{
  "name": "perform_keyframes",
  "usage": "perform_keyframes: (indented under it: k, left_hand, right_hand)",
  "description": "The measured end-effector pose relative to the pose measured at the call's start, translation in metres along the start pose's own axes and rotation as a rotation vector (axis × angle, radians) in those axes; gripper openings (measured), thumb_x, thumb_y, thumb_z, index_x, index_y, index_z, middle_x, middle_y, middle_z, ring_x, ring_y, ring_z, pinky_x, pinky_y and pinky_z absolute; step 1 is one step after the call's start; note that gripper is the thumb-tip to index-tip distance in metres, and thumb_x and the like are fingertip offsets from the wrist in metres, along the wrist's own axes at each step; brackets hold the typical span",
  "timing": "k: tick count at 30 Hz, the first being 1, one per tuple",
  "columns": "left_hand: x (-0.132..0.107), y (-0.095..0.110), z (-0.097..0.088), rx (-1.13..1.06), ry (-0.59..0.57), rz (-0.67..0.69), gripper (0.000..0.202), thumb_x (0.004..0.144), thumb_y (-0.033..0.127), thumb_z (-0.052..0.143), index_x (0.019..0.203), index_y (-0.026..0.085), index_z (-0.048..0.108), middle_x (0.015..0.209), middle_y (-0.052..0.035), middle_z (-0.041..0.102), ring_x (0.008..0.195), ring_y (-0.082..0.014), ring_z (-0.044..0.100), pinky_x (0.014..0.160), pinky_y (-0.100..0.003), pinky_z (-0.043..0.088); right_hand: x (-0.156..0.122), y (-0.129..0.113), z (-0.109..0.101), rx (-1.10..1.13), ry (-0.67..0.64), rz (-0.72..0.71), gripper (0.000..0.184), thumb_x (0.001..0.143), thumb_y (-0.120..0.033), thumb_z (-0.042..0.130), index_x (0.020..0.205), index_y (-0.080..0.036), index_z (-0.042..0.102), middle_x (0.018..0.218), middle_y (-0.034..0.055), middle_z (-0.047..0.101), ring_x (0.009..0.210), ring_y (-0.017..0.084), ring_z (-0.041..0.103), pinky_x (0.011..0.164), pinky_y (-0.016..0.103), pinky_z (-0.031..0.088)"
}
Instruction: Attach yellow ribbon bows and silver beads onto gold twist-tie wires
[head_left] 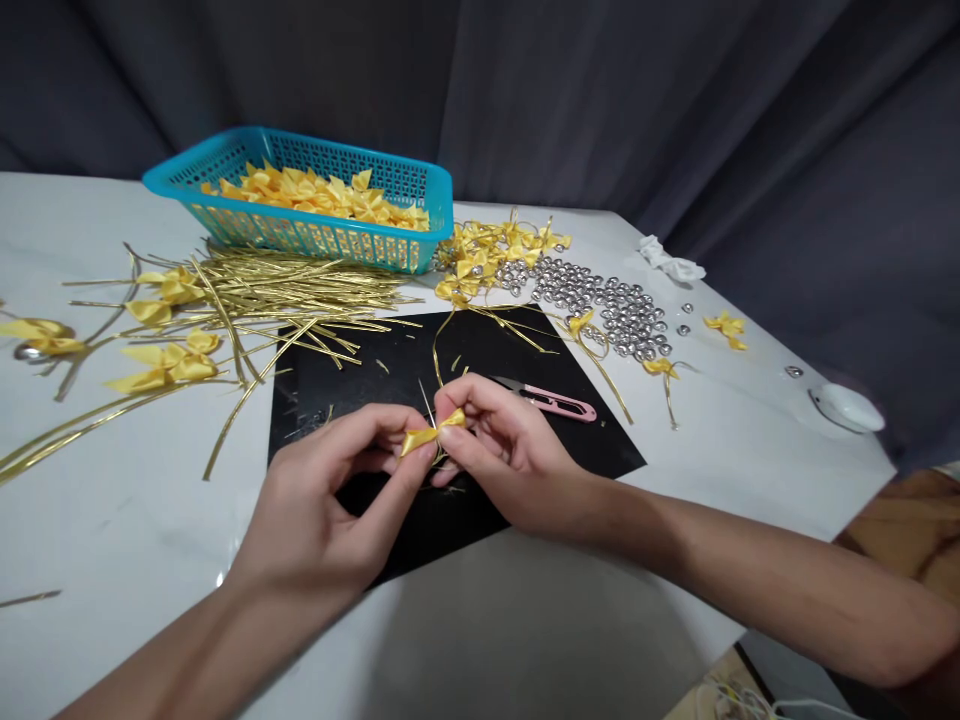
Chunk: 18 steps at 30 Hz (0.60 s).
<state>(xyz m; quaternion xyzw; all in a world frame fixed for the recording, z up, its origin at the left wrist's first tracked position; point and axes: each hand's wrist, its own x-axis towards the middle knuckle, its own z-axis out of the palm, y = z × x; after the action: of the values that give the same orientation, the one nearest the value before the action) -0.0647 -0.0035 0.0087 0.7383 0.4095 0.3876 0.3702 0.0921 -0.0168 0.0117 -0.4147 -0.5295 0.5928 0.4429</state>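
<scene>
Yellow bow: the yellow bow [420, 438] is sitting between both hands above the black mat [600, 440], its long axis running from 8 to 2 o'clock.
Left hand: the left hand [319, 490] is coming in from 8 o'clock, thumb and forefinger pinching narrowly on the bow's near end.
Right hand: the right hand [517, 450] is coming in from 4 o'clock, its thumb pressing close to the bow's middle and its fingers curling behind; it is gripping nearer the centre than the left.
Thin strand: a thin strand [427, 403] is standing up toward 12 o'clock between the fingertips; it may be a cord end, but it is too fine to tell.
Pink snips: the pink snips [559, 397] are lying between 2 and 3 o'clock, just beyond the right hand.
Gold cords: the gold cords [300, 285] are spreading at 10 o'clock, below the blue basket [300, 207].
</scene>
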Motion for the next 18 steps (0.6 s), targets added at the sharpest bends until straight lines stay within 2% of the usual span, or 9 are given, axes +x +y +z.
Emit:
perform_keyframes:
  k: [3, 6, 9, 13, 18]
  left_hand:
    - [-0.001, 0.000, 0.000, 0.067, 0.035, 0.054, 0.002, 0.079, 0.019, 0.059, 0.079, 0.021, 0.060, 0.070, 0.0048, 0.065, 0.056, -0.0058, 0.060, 0.054, -0.011, 0.047]
    - [-0.002, -0.001, 0.000, 0.134, 0.027, 0.123, 0.003, 0.079, 0.017, 0.058, 0.080, 0.020, 0.060, 0.073, 0.0030, 0.068, 0.058, -0.0067, 0.061, 0.055, -0.013, 0.048]
    - [-0.002, -0.001, -0.001, 0.197, 0.025, 0.178, 0.005, 0.080, 0.015, 0.056, 0.081, 0.018, 0.060, 0.072, 0.0017, 0.069, 0.057, -0.0076, 0.061, 0.055, -0.015, 0.049]
    - [-0.002, -0.003, -0.001, 0.256, 0.030, 0.253, 0.006, 0.080, 0.014, 0.055, 0.079, 0.018, 0.059, 0.068, 0.0014, 0.068, 0.056, -0.0093, 0.062, 0.055, -0.019, 0.049]
    - [-0.006, -0.007, 0.000, 0.336, 0.020, 0.508, 0.014, 0.082, 0.006, 0.051, 0.086, 0.019, 0.056, 0.074, -0.0002, 0.068, 0.063, -0.0110, 0.062, 0.062, -0.022, 0.050]
  right_hand:
    - [0.003, -0.003, -0.005, 0.023, -0.045, 0.066, 0.023, 0.077, -0.033, 0.062, 0.081, -0.016, 0.047, 0.074, -0.0021, 0.049, 0.063, 0.005, 0.049, 0.062, 0.016, 0.050]
    - [0.007, -0.005, -0.012, -0.010, -0.099, 0.064, 0.021, 0.081, -0.033, 0.056, 0.081, -0.012, 0.055, 0.077, 0.0014, 0.056, 0.067, 0.006, 0.053, 0.064, 0.017, 0.047]
    - [0.010, -0.006, -0.015, -0.073, -0.053, 0.016, 0.015, 0.081, -0.026, 0.055, 0.081, -0.011, 0.059, 0.079, 0.0027, 0.059, 0.072, 0.008, 0.055, 0.067, 0.018, 0.046]
    - [0.009, -0.007, -0.011, -0.235, 0.007, -0.085, 0.007, 0.081, -0.019, 0.055, 0.077, -0.013, 0.057, 0.075, 0.0006, 0.058, 0.070, 0.007, 0.054, 0.064, 0.017, 0.044]
    - [0.000, -0.007, -0.005, -0.405, 0.081, -0.223, 0.010, 0.084, -0.016, 0.050, 0.077, -0.014, 0.056, 0.076, 0.0010, 0.058, 0.072, 0.008, 0.054, 0.067, 0.018, 0.044]
